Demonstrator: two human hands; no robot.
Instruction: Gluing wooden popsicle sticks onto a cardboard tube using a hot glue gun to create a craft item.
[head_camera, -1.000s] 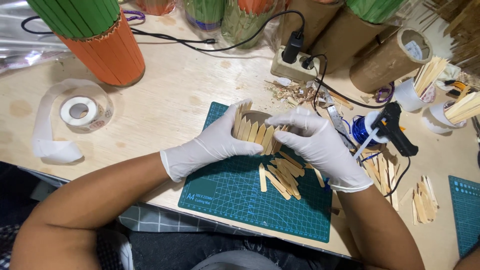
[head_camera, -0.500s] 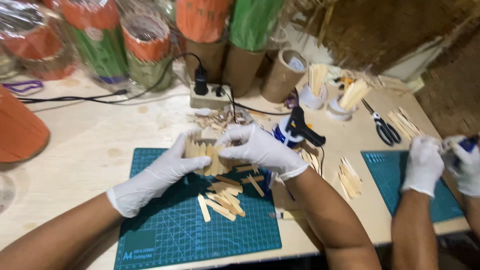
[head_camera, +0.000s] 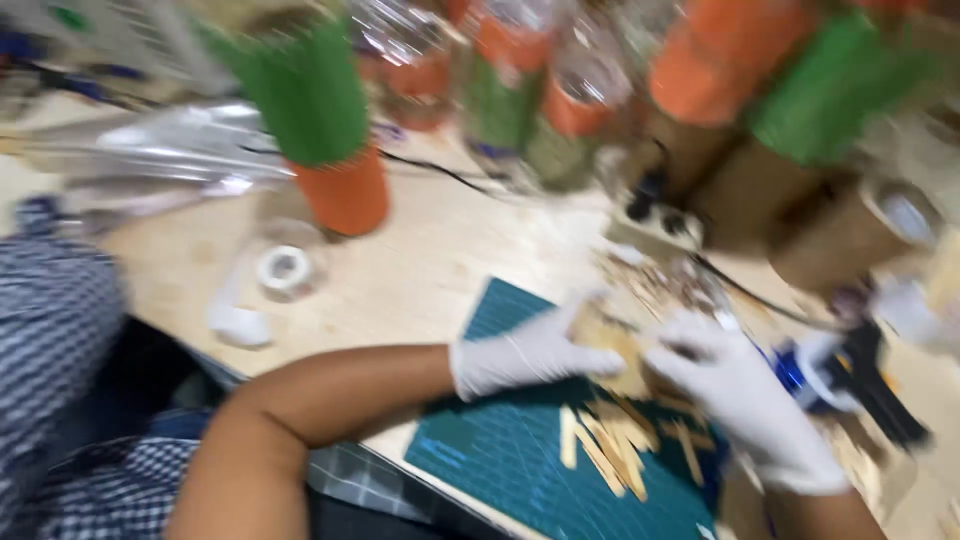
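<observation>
Orange-and-green wrapped cylinder (head_camera: 325, 140) behind gloved hands (head_camera: 525, 352)

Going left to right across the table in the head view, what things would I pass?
Checked sleeve → roll of tape → green and orange container → left hand → right hand → glue gun.

Both hands wear thin white disposable gloves: the left hand (head_camera: 525, 355) near the frame's centre, the right hand (head_camera: 740, 395) toward the lower right. The gloves end at the wrists in rolled cuffs, and the forearms are bare. Blue-and-white checked cloth (head_camera: 60, 330) shows at lower left.
</observation>
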